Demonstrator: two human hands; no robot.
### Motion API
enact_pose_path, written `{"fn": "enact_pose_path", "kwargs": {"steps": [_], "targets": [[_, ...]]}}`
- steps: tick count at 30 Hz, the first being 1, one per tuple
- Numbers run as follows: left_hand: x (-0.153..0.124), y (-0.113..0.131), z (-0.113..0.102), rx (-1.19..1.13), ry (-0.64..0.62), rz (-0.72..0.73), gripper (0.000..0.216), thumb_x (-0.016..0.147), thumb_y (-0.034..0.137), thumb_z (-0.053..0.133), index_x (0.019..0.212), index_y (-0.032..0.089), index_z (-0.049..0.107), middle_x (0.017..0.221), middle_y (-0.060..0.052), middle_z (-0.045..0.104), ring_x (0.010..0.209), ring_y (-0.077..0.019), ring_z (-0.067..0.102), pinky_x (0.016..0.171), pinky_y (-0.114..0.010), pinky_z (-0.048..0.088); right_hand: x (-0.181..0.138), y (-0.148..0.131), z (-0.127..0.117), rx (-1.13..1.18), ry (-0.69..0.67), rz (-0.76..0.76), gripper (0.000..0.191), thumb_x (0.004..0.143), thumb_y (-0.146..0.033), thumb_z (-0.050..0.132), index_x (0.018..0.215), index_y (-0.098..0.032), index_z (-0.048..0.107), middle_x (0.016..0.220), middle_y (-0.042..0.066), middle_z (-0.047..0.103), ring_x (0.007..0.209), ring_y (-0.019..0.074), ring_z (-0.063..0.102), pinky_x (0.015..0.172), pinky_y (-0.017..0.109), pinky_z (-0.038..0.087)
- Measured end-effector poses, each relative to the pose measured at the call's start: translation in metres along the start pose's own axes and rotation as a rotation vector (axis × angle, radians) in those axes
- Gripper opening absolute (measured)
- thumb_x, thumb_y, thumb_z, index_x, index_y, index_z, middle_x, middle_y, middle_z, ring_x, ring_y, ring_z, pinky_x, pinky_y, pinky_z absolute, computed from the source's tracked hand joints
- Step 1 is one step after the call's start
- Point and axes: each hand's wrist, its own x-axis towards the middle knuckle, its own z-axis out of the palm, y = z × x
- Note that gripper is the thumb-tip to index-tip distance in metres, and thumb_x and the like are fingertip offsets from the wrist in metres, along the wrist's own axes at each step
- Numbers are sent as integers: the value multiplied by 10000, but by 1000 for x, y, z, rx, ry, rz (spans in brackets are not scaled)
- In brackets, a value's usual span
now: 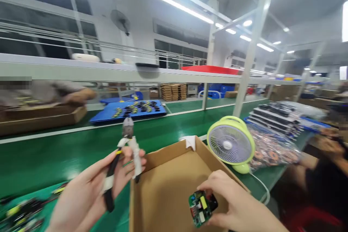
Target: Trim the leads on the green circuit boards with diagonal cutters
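Side cutters (128, 130) with taped handles rest in my left hand (95, 177), jaws pointing up and away from me. The fingers of that hand curl loosely around the handles. In my right hand (231, 199), a small green circuit board (199, 208) with a yellow block-shaped part is pinched between thumb and fingers. It hangs over a shallow cardboard box (163, 188), whose floor shows bare below. At the lower left, a pile of small parts with leads (23, 214) lies on a green surface, partly blurred.
A green fan (231, 145) stands right of the box, beside a clear bag of copper-coloured rings (272, 150). Beyond the green bench (67, 156), a blue tray (108, 112) carries many small parts. Blurred people sit at far left and right; another carton (40, 119) is at left.
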Motion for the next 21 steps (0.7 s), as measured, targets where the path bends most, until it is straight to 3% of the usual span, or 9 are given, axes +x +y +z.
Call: {"fn": "enact_pose_path", "kwargs": {"steps": [3, 6, 10, 16, 21], "targets": [[-16, 6, 16, -20, -277, 28, 243, 919, 164, 471, 883, 104, 703, 1001, -175, 763, 892, -273, 763, 901, -445, 635, 14, -6, -8, -69, -63, -52, 490, 747, -107, 776, 1214, -228, 692, 1097, 93, 685, 1013, 280, 637, 897, 410, 537], [-22, 14, 12, -33, -215, 122, 278, 951, 234, 460, 838, 106, 679, 966, -184, 747, 845, -284, 747, 897, -473, 605, 48, -16, -9, -115, -112, -163, 444, 802, -151, 748, 1225, -263, 668, 1116, 89, 693, 997, 284, 644, 870, 418, 532], [-40, 26, -14, -51, -128, 210, 263, 961, 270, 466, 878, 122, 666, 1028, -185, 740, 891, -295, 740, 885, -455, 573, 106, -52, 7, -279, -214, -299, 257, 802, -178, 755, 1042, -232, 679, 917, 68, 691, 853, 286, 625, 752, 398, 479], [-77, 35, -50, -59, -45, 300, 182, 932, 271, 506, 892, 164, 648, 1054, -162, 742, 932, -307, 737, 942, -501, 535, 179, -118, 57, -487, -450, -556, 240, 828, -93, 660, 1048, -184, 631, 979, 125, 707, 966, 327, 633, 818, 391, 434], [-100, 39, -69, -82, -25, 393, 166, 924, 317, 561, 894, 178, 646, 1105, -156, 734, 971, -314, 727, 978, -525, 511, 194, -126, 126, -560, -675, -647, 383, 712, -21, 712, 1072, -137, 657, 1084, 213, 743, 1085, 413, 658, 886, 440, 422]]}}
